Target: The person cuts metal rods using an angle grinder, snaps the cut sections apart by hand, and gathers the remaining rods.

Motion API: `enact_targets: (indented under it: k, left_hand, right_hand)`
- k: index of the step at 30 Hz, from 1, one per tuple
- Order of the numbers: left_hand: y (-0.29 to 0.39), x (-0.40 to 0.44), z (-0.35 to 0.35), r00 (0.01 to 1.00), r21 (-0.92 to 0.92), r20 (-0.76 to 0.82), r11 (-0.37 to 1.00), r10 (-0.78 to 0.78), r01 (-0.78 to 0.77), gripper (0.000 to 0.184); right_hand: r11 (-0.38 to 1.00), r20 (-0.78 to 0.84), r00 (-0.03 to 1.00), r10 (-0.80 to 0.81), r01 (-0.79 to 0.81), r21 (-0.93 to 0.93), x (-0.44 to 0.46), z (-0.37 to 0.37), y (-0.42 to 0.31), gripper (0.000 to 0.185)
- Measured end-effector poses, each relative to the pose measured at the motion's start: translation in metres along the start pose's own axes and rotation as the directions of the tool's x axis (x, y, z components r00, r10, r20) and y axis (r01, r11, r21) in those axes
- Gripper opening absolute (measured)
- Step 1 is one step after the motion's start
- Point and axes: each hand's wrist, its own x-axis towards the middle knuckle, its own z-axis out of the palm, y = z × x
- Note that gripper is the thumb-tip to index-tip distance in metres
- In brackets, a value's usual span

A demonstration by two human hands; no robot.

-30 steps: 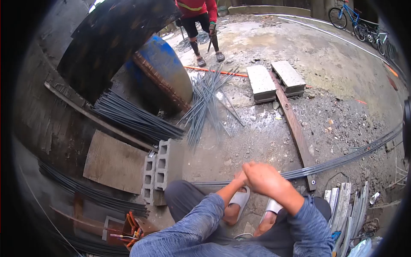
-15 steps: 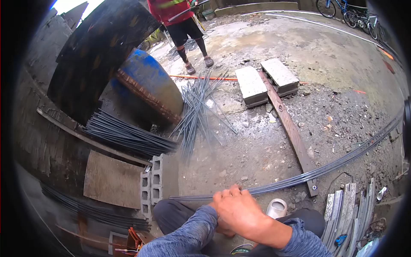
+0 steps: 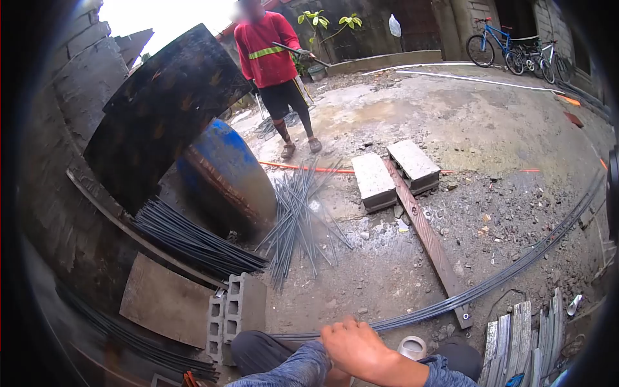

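My right hand (image 3: 361,350) lies over the end of my left sleeve (image 3: 293,369), its fingers curled and close together. Whatever is under those fingers is hidden. My left hand is covered by the right one, so its fingers do not show. Just beyond my hands, a bundle of long thin steel bars (image 3: 422,314) curves across the ground to the right. The bars cross a brown wooden plank (image 3: 427,248). Both hands are in front of my bent knees.
Hollow concrete blocks (image 3: 245,309) stand to the left, near a wooden board (image 3: 169,300). Behind are cut steel rods (image 3: 193,238), a blue drum (image 3: 235,174) and two more blocks (image 3: 373,180). A person in red (image 3: 274,51) holds a dark bar. Metal strips (image 3: 516,335) lie right.
My view has tilted up, so the scene sits lower and more of the person in red and the bicycles shows. My hands remain together in the same pose.
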Motion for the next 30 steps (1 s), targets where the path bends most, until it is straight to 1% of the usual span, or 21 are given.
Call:
enact_targets:
  k: [3,6,9,12,15,18,21,23,24,26,28,29,30]
  left_hand:
    - [0.001,0.0,0.001,1.0,-0.005,0.0,1.0,-0.009,0.009,0.041]
    - [-0.002,0.001,0.0,1.0,-0.004,0.005,1.0,-0.016,0.016,0.042]
    - [-0.006,-0.001,0.002,1.0,-0.006,0.008,1.0,-0.022,0.022,0.042]
    - [-0.007,-0.002,0.003,1.0,-0.001,0.018,1.0,-0.025,0.025,0.043]
    - [-0.01,-0.006,0.005,0.999,0.002,0.025,1.0,-0.028,0.028,0.043]
    - [-0.018,-0.011,0.007,0.999,0.009,0.034,1.0,-0.017,0.017,0.044]
    - [-0.033,0.001,0.009,0.999,0.011,0.003,0.999,0.046,-0.046,0.044]
    - [-0.037,0.011,0.004,0.996,0.059,0.024,0.995,0.081,-0.082,0.045]
    - [-0.025,0.019,-0.005,0.993,0.13,0.106,0.989,0.057,-0.07,0.046]
    - [0.005,0.036,-0.023,0.964,0.27,0.267,0.959,0.007,-0.082,0.048]
    - [-0.053,0.059,-0.014,0.981,0.23,0.128,0.958,0.147,-0.173,0.049]
    - [-0.023,0.036,-0.023,0.978,0.236,0.184,0.962,0.093,-0.136,0.05]
    - [0.027,0.028,-0.034,0.977,0.238,0.203,0.965,0.064,-0.112,0.051]
  right_hand:
    - [1.0,0.037,0.999,0.003,-0.002,-0.02,0.001,0.0,0.0,0.023]
    - [0.999,-0.003,1.0,0.004,-0.004,-0.032,0.003,0.005,-0.002,0.021]
    - [1.0,0.002,1.0,0.003,-0.003,-0.004,0.006,0.007,-0.004,0.021]
    - [1.0,0.034,0.999,-0.009,0.01,-0.023,0.008,-0.003,-0.005,0.021]
    - [1.0,0.015,1.0,-0.006,0.006,0.02,0.006,-0.01,-0.007,0.02]
    - [0.999,0.047,0.999,0.028,-0.026,-0.033,0.004,-0.018,-0.012,0.021]
    - [0.998,-0.061,0.998,0.036,-0.039,-0.056,0.0,-0.014,-0.014,0.017]
    - [0.998,-0.03,0.997,0.069,-0.069,0.001,0.003,-0.008,-0.021,0.016]
    - [0.993,-0.007,0.994,0.113,-0.112,0.036,0.003,-0.008,-0.022,0.016]
    - [0.988,0.091,0.994,0.061,-0.073,0.138,0.005,-0.018,-0.023,0.015]
    - [0.958,0.149,0.96,0.236,-0.256,0.13,0.027,0.017,-0.039,0.015]
    - [0.985,0.154,0.979,0.132,-0.147,0.09,0.03,0.028,-0.042,0.023]
    - [0.984,0.199,0.972,0.124,-0.147,0.104,0.033,0.027,-0.04,0.025]
